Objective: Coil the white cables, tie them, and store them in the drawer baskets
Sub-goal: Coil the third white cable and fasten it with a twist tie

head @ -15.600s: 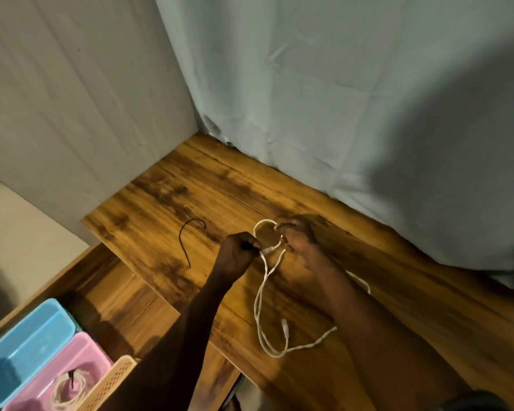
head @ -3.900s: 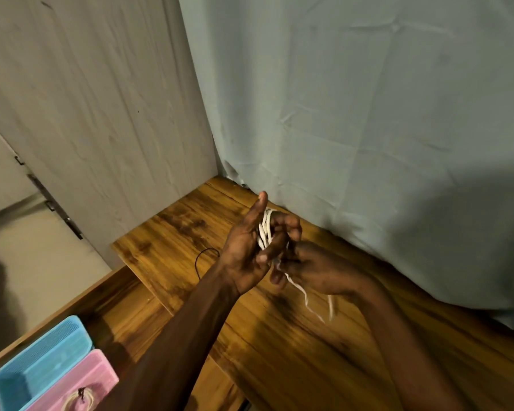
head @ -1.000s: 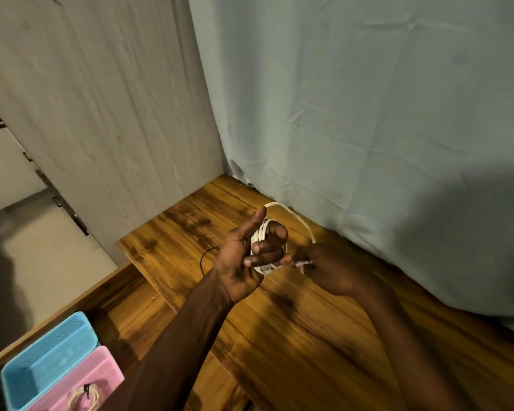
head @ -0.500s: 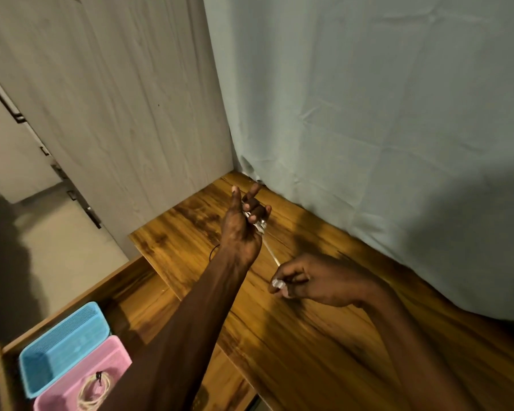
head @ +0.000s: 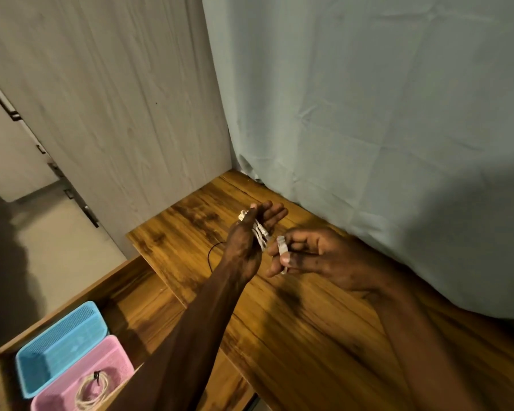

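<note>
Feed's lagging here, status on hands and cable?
Left hand holds coiled white cable. Right hand pinches its white plug end. Thin black tie on wooden desktop, unused.

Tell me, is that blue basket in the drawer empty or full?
Empty, as far as shows: the blue basket shows only its bare ribbed inside, while the pink basket beside it holds a tied white coil.

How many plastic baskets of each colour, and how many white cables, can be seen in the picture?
Blue plastic basket in the wooden drawer: 1
Pink plastic basket: 1
White cables: 2, one coiled and tied in the pink basket, one held between the left hand and the right hand, its plug at
Total: 4

A third basket's edge may be hidden behind the arm.
</note>
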